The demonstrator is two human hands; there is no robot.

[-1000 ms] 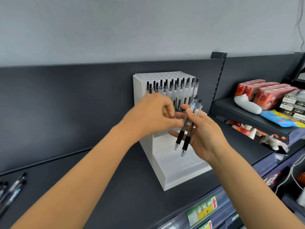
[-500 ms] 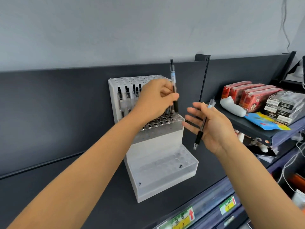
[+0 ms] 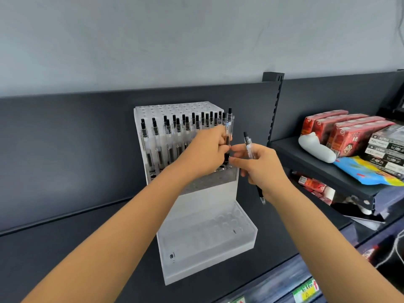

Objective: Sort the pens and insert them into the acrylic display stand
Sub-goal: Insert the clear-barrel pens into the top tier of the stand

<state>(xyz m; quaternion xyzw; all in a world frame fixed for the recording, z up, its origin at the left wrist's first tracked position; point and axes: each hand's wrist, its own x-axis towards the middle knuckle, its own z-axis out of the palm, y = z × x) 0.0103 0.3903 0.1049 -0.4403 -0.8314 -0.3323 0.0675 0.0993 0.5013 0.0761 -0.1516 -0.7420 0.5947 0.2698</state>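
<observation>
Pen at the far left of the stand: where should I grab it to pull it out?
I'd pinch the far-left pen on its clear barrel under the black top, from the front: it stands upright, tip sunk in the stand.

The stand (image 3: 207,197) is frosted, translucent acrylic with a smooth satin finish. The pens (image 3: 156,136) in it have clear, glossy plastic barrels and matt black tops. The left pen (image 3: 229,127), pinched by the left hand (image 3: 205,149), is the same clear plastic. The right pen (image 3: 248,145), held in the right hand (image 3: 260,165), shows a black, rubbery-looking grip below the fist. The shelf (image 3: 65,248), its back panel (image 3: 65,138) and the slotted post (image 3: 276,101) look like dark painted metal, matt and smooth. The wall (image 3: 175,40) is matt grey. Towards the shelf's right edge, the red packs (image 3: 349,132) and the bag (image 3: 360,171) have shiny film.
</observation>
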